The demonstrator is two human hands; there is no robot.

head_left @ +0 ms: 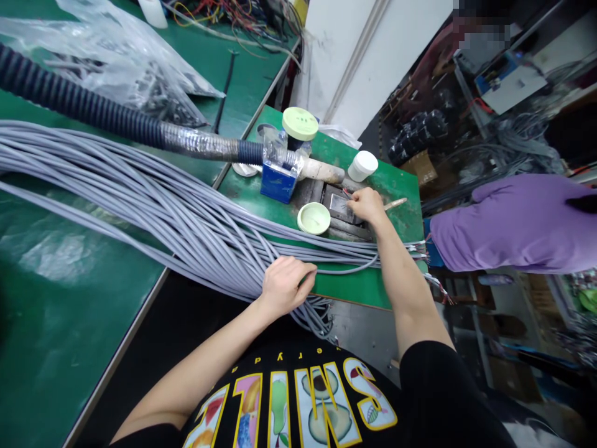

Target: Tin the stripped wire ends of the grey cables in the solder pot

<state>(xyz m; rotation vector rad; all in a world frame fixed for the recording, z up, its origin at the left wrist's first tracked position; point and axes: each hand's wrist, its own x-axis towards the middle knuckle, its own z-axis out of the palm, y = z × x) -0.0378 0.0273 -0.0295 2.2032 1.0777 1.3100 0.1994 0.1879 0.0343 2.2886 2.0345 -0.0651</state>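
Observation:
My right hand (367, 205) is closed in a pinch on thin wire ends, with red and dark tips showing, just above a small metal pot with a shiny silver surface (339, 206). My left hand (286, 285) is curled at the near side of a thick bundle of grey cables (186, 211). One grey cable (347, 271) comes out by its fingers and bends up under my right forearm. The palm side of the left hand is hidden. Left of the pot, close to it, stands a round open tub (314, 219) with pale contents.
A ribbed black hose (116, 121) ends in a pale nozzle (326, 170) beside the pot, resting by a blue box (278, 182). Around it are a white jar (362, 166), a lidded tub (300, 124) and a wooden stick (395, 203). A person in purple (508, 224) is at the right.

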